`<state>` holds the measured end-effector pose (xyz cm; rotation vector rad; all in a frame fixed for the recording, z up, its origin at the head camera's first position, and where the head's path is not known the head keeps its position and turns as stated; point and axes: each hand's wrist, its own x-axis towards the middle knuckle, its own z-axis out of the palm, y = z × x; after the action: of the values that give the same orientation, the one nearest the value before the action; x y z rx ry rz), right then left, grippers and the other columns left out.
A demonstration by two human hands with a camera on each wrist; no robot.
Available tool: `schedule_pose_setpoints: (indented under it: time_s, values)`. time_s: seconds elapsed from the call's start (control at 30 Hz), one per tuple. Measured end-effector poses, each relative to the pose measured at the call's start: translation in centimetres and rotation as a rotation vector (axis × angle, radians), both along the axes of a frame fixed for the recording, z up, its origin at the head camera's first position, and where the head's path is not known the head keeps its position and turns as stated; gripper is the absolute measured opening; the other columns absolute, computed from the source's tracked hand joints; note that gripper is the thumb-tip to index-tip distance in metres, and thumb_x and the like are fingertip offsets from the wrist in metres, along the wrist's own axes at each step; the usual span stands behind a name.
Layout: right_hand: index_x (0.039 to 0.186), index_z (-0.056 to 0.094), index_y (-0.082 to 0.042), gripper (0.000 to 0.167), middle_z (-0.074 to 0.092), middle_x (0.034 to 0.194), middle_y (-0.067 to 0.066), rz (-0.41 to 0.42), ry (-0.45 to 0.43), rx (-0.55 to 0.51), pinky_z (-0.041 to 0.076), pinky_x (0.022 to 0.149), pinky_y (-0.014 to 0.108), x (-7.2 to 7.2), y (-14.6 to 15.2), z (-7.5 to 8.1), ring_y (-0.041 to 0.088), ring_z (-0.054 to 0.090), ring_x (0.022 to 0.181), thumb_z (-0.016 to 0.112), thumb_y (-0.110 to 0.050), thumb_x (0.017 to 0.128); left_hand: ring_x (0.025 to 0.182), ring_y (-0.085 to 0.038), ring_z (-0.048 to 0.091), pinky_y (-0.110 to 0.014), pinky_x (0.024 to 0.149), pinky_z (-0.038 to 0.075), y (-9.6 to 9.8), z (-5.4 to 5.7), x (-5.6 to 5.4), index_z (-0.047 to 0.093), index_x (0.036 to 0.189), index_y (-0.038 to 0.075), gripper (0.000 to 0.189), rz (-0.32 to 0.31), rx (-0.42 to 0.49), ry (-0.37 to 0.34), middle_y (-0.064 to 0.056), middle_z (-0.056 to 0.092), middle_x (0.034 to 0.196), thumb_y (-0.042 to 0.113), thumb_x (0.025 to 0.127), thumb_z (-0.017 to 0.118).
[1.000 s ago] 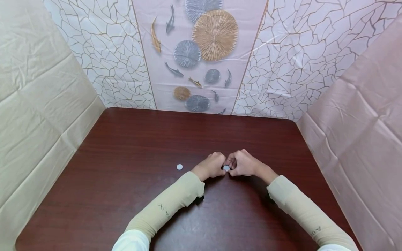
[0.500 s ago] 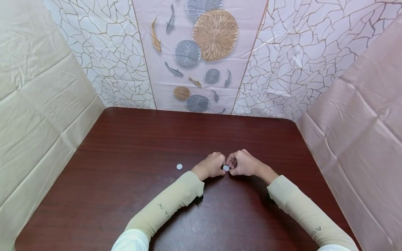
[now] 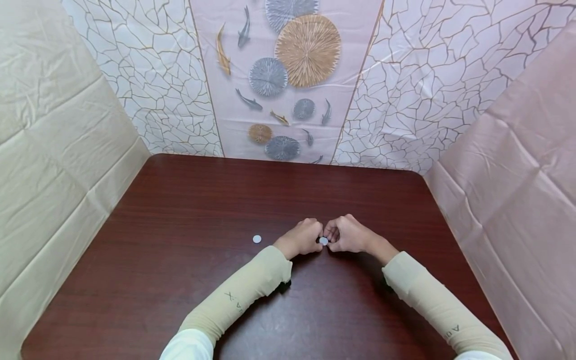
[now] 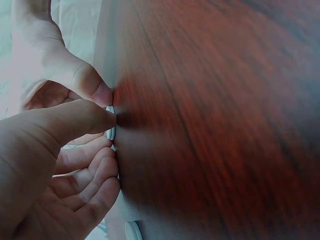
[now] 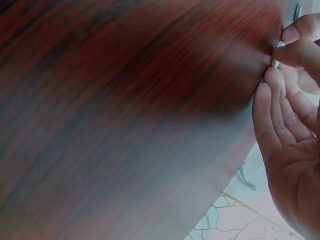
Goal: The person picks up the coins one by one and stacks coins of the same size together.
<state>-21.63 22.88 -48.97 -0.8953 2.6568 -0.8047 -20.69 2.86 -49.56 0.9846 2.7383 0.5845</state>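
Observation:
A small white disc [image 3: 323, 241] lies at the table surface between my two hands. My left hand [image 3: 302, 237] pinches it from the left, and my right hand [image 3: 353, 235] pinches it from the right. Close up in the left wrist view, the left thumb crosses the disc's edge [image 4: 111, 134], while the right thumb reaches its far end. Seen in the right wrist view, both thumbs sit side by side, with the right fingers [image 5: 270, 100] bent down to the wood. A second white disc [image 3: 257, 239] lies flat on the table, left of my left hand.
The dark red-brown wooden table [image 3: 202, 200] spreads under both forearms. Beyond its far edge hangs a patterned cloth [image 3: 288, 115]. Pale cloth walls stand along the left [image 3: 54, 165] and right [image 3: 508, 165] sides.

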Motion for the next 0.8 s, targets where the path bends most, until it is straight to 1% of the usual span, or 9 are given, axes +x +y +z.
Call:
schedule_pose_setpoints:
  time_s: [0.13, 0.37, 0.5, 0.63, 0.73, 0.8]
  values:
    - [0.094, 0.077, -0.009, 0.021, 0.076, 0.083, -0.002, -0.005, -0.007, 0.014, 0.059, 0.070, 0.020, 0.0, -0.1, 0.0, 0.006, 0.071, 0.074, 0.086, -0.007, 0.075, 0.083, -0.012, 0.053, -0.024, 0.073, 0.045, -0.1, 0.1, 0.0, 0.072, 0.094, 0.007, 0.011, 0.000, -0.003, 0.000, 0.000, 0.060, 0.091, 0.015, 0.090, 0.080]
    - [0.093, 0.076, -0.009, 0.020, 0.076, 0.083, -0.003, 0.012, 0.002, 0.014, 0.059, 0.070, 0.020, -0.1, -0.1, 0.1, 0.005, 0.071, 0.075, 0.086, -0.007, 0.075, 0.083, -0.012, 0.051, -0.024, 0.073, 0.044, -0.2, 0.1, -0.1, 0.072, 0.095, 0.006, 0.011, -0.005, -0.011, 0.009, 0.000, 0.058, 0.090, 0.013, 0.090, 0.079]
    - [0.094, 0.077, -0.009, 0.020, 0.076, 0.084, -0.003, 0.012, -0.004, 0.014, 0.059, 0.070, 0.020, -0.2, -0.1, 0.2, 0.007, 0.072, 0.076, 0.086, -0.007, 0.076, 0.087, -0.014, 0.053, -0.026, 0.076, 0.044, -0.3, 0.2, 0.0, 0.070, 0.097, 0.007, 0.013, -0.030, -0.025, 0.024, 0.000, 0.058, 0.092, 0.015, 0.091, 0.079]
    - [0.097, 0.078, -0.009, 0.021, 0.077, 0.086, -0.003, 0.019, -0.025, -0.001, 0.060, 0.071, 0.021, -0.1, 0.3, 0.2, 0.006, 0.073, 0.077, 0.085, -0.005, 0.078, 0.093, -0.016, 0.056, -0.027, 0.080, 0.046, -0.8, 0.5, 0.2, 0.071, 0.101, 0.008, 0.017, -0.052, -0.033, 0.031, -0.001, 0.061, 0.097, 0.018, 0.091, 0.079]
    - [0.101, 0.078, -0.007, 0.022, 0.078, 0.090, -0.002, 0.030, -0.039, -0.016, 0.062, 0.073, 0.023, 0.0, 0.7, 0.4, 0.006, 0.074, 0.079, 0.083, -0.004, 0.080, 0.095, -0.016, 0.058, -0.026, 0.083, 0.049, -1.5, 0.9, 0.3, 0.071, 0.108, 0.008, 0.021, -0.047, -0.005, 0.021, -0.003, 0.063, 0.104, 0.018, 0.091, 0.077]
    - [0.103, 0.077, -0.006, 0.022, 0.078, 0.093, 0.001, 0.034, -0.031, -0.021, 0.063, 0.074, 0.025, 0.1, 1.0, 0.6, 0.008, 0.075, 0.082, 0.081, -0.004, 0.082, 0.098, -0.017, 0.061, -0.027, 0.086, 0.052, -2.2, 1.2, 0.5, 0.071, 0.114, 0.006, 0.025, -0.043, 0.028, 0.024, -0.004, 0.065, 0.109, 0.019, 0.093, 0.076]
